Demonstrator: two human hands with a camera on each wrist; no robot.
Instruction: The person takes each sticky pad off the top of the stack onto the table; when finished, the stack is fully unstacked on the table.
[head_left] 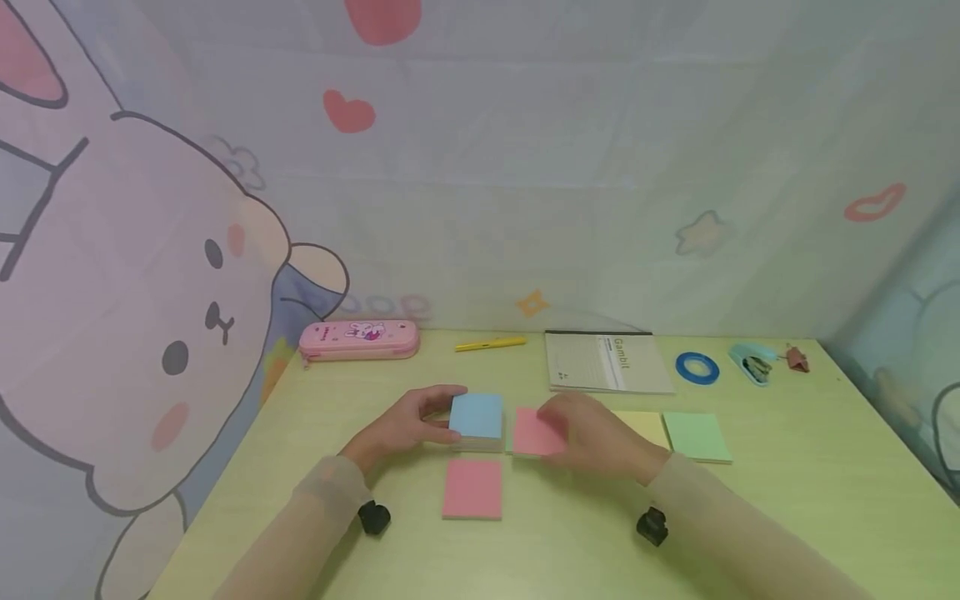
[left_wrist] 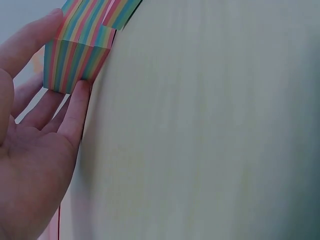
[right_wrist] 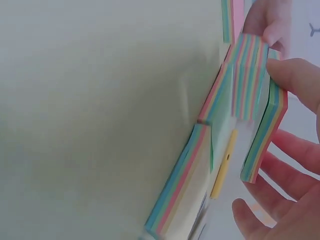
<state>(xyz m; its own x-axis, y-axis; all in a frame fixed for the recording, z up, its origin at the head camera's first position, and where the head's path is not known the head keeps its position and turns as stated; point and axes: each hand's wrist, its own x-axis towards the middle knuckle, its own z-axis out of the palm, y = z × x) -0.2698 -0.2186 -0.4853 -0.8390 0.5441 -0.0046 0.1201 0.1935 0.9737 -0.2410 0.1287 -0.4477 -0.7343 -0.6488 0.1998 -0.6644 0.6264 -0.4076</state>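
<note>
The left hand (head_left: 408, 427) clamps its grip on a blue-topped paper block (head_left: 476, 419) on the table (head_left: 787, 500); just beside it, the right hand (head_left: 592, 433) pinches a pink-topped stack (head_left: 534, 433), tilted off the table.

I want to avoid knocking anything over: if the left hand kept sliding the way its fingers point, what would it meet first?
The left hand already grips the blue-topped pad; straight on, that pad would likely meet the pink pad under the right hand, though depth is unclear.

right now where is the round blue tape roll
In the head view the round blue tape roll lies far right, between the grey notebook and the light blue stapler.
</note>
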